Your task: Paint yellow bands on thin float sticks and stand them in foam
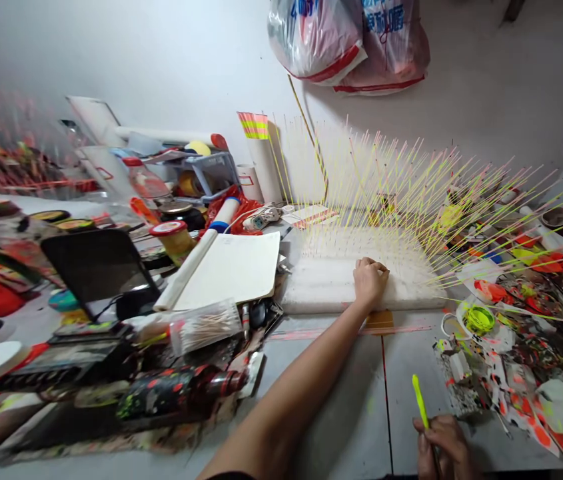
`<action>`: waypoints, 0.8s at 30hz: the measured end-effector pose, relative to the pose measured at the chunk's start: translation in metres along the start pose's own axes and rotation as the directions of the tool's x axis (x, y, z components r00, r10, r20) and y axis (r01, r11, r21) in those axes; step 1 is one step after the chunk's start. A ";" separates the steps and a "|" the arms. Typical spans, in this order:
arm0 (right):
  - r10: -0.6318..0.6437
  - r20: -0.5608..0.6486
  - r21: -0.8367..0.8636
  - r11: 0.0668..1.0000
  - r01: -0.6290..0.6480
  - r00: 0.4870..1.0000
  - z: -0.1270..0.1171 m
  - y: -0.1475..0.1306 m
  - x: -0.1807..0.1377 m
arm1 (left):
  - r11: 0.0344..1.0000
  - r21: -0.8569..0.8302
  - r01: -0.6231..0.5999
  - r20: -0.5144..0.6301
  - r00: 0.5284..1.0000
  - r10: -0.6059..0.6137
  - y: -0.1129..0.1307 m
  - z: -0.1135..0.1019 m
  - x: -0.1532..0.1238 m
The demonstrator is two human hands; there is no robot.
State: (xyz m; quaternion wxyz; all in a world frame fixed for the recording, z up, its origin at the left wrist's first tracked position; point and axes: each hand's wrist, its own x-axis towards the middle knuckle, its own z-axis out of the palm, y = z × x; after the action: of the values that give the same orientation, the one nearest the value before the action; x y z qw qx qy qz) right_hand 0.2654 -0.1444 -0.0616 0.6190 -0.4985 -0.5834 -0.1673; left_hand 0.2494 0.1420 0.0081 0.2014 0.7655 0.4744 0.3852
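Observation:
A white foam block point(324, 283) lies on the grey table by the wall, its far and right parts stuck full of thin yellow-and-pink sticks point(448, 217). My left hand point(371, 281) rests at the block's front part with its fingers pinched together. Whatever they hold is too small to make out. Low at the right, my right hand point(444, 445) grips a slim paintbrush point(419, 397) whose upper end is coated bright yellow, pointing up. Several thin pink sticks point(301, 334) lie flat along the block's front edge, partly behind my forearm.
Paint-smeared clutter covers the right side, with a small tub of yellow paint point(479, 319). To the left lie a white pad point(234, 267), a bag of cotton swabs point(206, 327), a dark bottle point(176, 393) and a black-framed stand point(98, 267). Plastic bags point(318, 40) hang above.

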 end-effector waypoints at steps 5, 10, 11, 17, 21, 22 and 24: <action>0.151 -0.108 0.020 0.989 -0.150 0.983 0.009 -0.013 -0.005 | 0.996 0.077 0.038 0.051 0.998 -0.042 0.010 -0.004 0.004; 0.160 -0.158 0.040 0.987 -0.155 0.974 0.006 -0.016 0.001 | 0.989 0.145 -0.011 0.107 0.994 -0.005 0.020 -0.034 -0.023; 0.180 -0.148 0.053 0.983 -0.174 0.972 0.003 -0.016 0.002 | 0.986 0.161 -0.041 0.133 0.991 0.020 0.019 -0.044 -0.034; 0.361 -0.202 0.045 0.932 -0.359 0.911 -0.025 -0.007 0.005 | 0.939 0.284 -0.196 0.358 0.930 0.086 -0.016 -0.105 -0.096; 0.427 -0.279 -0.044 0.889 -0.456 0.860 -0.057 0.014 0.025 | 0.912 0.371 -0.178 0.421 0.907 0.006 -0.040 -0.128 -0.099; 0.436 -0.279 -0.087 0.876 -0.475 0.856 -0.066 0.020 0.035 | 0.909 0.376 -0.182 0.434 0.901 0.001 -0.044 -0.131 -0.096; 0.462 -0.275 -0.201 0.830 -0.521 0.843 -0.084 0.034 0.058 | 0.906 0.369 -0.207 0.468 0.884 0.011 -0.052 -0.131 -0.090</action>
State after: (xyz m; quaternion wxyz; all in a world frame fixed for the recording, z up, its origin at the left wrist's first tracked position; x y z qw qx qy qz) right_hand 0.3542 -0.1759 -0.0097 0.6271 -0.6902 -0.3362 -0.1315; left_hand 0.0941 0.0799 0.0187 0.1200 0.8851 0.4389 0.0982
